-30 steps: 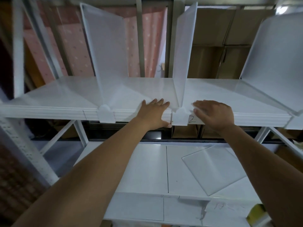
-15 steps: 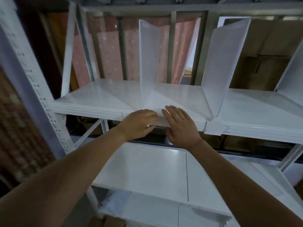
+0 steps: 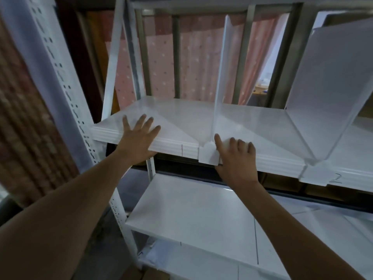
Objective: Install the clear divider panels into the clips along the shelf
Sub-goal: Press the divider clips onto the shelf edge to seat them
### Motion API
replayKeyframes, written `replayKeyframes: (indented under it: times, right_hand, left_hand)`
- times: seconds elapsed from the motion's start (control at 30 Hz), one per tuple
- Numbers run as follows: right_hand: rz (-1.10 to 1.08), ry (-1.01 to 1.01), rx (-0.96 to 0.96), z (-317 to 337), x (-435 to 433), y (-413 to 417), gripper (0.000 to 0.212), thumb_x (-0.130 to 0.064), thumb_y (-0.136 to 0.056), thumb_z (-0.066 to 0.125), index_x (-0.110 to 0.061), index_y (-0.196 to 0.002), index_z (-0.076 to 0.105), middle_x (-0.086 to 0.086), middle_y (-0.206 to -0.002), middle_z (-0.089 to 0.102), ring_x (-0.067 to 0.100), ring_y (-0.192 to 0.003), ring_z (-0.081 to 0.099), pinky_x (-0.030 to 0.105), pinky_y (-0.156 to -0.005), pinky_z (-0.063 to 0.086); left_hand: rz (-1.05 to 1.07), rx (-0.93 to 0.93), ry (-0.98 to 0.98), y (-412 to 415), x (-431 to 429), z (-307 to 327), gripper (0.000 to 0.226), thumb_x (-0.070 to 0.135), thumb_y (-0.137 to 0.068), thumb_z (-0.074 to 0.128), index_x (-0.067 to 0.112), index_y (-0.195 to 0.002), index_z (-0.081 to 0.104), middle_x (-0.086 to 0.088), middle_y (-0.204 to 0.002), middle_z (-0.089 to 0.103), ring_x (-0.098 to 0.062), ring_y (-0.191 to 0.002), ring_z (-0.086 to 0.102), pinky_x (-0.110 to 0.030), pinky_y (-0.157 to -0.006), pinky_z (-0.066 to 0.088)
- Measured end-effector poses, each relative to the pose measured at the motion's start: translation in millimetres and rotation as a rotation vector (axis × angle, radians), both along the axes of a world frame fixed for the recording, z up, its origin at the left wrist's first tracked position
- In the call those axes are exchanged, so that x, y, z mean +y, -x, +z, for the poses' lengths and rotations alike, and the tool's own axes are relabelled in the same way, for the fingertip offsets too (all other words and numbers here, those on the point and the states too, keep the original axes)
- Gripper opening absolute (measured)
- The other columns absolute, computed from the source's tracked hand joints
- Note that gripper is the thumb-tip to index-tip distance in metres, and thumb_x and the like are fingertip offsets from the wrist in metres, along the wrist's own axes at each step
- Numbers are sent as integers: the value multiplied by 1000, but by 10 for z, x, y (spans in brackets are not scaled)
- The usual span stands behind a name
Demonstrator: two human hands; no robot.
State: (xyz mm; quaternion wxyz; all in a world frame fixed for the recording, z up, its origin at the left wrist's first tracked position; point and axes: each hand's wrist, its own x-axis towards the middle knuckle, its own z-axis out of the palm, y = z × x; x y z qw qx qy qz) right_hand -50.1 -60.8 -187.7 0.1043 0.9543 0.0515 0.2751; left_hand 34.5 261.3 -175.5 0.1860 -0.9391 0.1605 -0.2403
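A white shelf [image 3: 181, 118] runs across the view at chest height. Two clear divider panels stand upright on it: the left panel [image 3: 226, 77] sits in a white clip [image 3: 207, 153] on the front edge, the right panel [image 3: 327, 93] in another clip [image 3: 314, 174]. My left hand [image 3: 139, 136] lies flat with fingers spread on the shelf's left end, holding nothing. My right hand [image 3: 234, 156] rests fingers apart on the front edge, touching the right side of the left clip.
A perforated white upright [image 3: 66, 93] stands at the left. A lower white shelf [image 3: 191, 215] lies below the hands. Pink dotted fabric [image 3: 161, 61] and grey bars fill the back. A handwritten "2" [image 3: 336, 178] marks the edge at the right.
The view has shifted left along the shelf. My left hand moved left and spread flat on the shelf's end; my right hand moved to the right side of the left clip, uncovering it.
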Motion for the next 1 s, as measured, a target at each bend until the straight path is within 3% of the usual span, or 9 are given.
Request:
replayKeyframes:
  times: [0.17, 0.3, 0.37, 0.5, 0.7, 0.83, 1.0]
  right_hand:
    - [-3, -43, -19, -55, 16, -19, 82, -40, -75, 72, -22, -145, 34, 21, -120, 54, 41, -107, 50, 58, -101, 37]
    - [-5, -70, -19, -61, 23, -30, 82, -40, -74, 73, -23, -144, 34, 19, -124, 53, 40, -111, 49, 58, -104, 36]
    - [3, -82, -30, -79, 19, -32, 81, -40, -76, 71, -24, -146, 34, 19, -125, 52, 40, -113, 49, 58, -104, 35]
    - [-3, -100, -36, -94, 18, -46, 84, -39, -76, 71, -26, -149, 32, 18, -128, 52, 40, -117, 49, 59, -106, 33]
    - [9, -139, -59, -95, 110, -36, 90, -28, -65, 83, -20, -144, 41, 14, -134, 54, 35, -128, 48, 59, -105, 35]
    - [28, -130, -50, -98, 132, -74, 93, -29, -65, 85, -19, -146, 43, 13, -147, 47, 36, -139, 39, 60, -108, 33]
    - [90, -108, -47, -89, 325, -167, 93, -30, -64, 88, -12, -145, 46, 13, -147, 49, 36, -139, 40, 61, -108, 35]
  left_hand:
    - [-229, -41, -85, -182, -77, -47, 94, 59, -75, 77, 12, -150, 46, -16, -156, 44, -39, -145, 37, -74, -112, 19]
    - [-435, -76, 98, -257, -305, -139, 88, 41, -65, 91, 3, -137, 59, -22, -138, 60, -42, -121, 62, -62, -101, 48]
    - [-491, -181, 146, -296, -307, -213, 79, 41, -68, 86, 0, -131, 62, -23, -133, 64, -42, -114, 67, -59, -94, 54]
    - [-571, -384, 216, -378, -312, -309, 64, 50, -81, 64, -1, -118, 70, -22, -123, 70, -39, -104, 72, -53, -85, 60]
    - [-587, -488, 232, -420, -337, -375, 61, 50, -79, 72, 0, -115, 72, -20, -119, 72, -36, -102, 73, -50, -82, 61]
    - [-611, -507, 255, -465, -336, -409, 58, 49, -83, 66, 0, -115, 73, -19, -120, 72, -36, -103, 73, -50, -84, 60]
    - [-613, -513, 259, -455, -347, -396, 52, 41, -81, 67, 1, -114, 72, -19, -120, 72, -36, -102, 73, -49, -83, 60]
